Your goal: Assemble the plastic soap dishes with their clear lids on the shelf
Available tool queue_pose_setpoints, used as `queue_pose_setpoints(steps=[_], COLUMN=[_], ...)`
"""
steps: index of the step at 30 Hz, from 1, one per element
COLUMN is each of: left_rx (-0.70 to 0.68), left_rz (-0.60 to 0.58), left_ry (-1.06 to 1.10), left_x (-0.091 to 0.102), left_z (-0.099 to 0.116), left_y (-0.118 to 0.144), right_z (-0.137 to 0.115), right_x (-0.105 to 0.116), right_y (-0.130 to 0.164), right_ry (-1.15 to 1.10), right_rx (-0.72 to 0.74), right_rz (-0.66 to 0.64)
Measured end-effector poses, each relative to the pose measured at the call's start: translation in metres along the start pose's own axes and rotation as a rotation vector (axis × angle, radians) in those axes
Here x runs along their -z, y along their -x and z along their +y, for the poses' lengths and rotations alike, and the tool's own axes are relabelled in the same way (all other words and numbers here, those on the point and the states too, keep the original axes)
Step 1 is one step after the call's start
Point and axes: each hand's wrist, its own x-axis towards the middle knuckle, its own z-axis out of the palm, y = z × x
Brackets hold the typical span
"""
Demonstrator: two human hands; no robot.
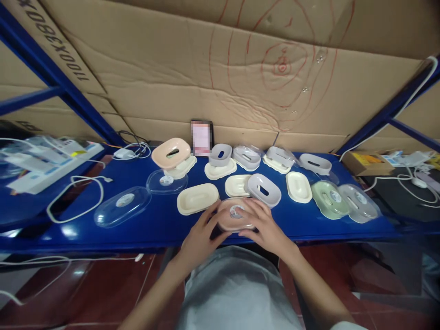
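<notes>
Between my two hands, at the front edge of the blue table, is a pink soap box [231,219] with a clear lid and a round sticker on top. My left hand [205,231] grips its left end, thumb along the near side. My right hand [264,225] curls around the right end, some fingers over the lid. Just beyond lie a cream tray [198,199] and a grey slotted tray [270,191], which leans on another cream tray [236,185]. The underside of the pink box is hidden.
Clear lids [123,207] lie at left, near a white cable [99,201]. A peach tray [171,154] and several grey trays line the back. A green lidded box [329,200] and a cream tray [298,187] sit right. A phone-like screen [201,138] leans against the cardboard wall [154,82].
</notes>
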Motion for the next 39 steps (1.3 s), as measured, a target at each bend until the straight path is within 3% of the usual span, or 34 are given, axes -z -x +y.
queue_pose_setpoints(steps=[8,12,18,24,39], left_rx=[0.037,0.038,0.049,0.045,0.044], left_rz=[-0.054,-0.058,-0.057,-0.060,-0.066], left_ry=[0.085,0.116,0.189,0.214,0.235], left_x=[0.006,0.009,0.012,0.013,0.015], left_z=[-0.001,-0.002,-0.007,-0.011,-0.011], left_y=[-0.005,-0.006,-0.004,-0.003,-0.003], right_z=[0.004,-0.002,0.002,-0.002,-0.009], right_x=[-0.001,-0.001,0.006,0.008,0.010], right_y=[0.004,0.004,0.001,-0.004,0.001], right_ry=[-0.048,0.080,-0.035,0.076,0.057], right_rx=[-0.016,0.051,0.158,0.206,0.163], right_rz=[0.006,-0.027,-0.075,-0.031,-0.123])
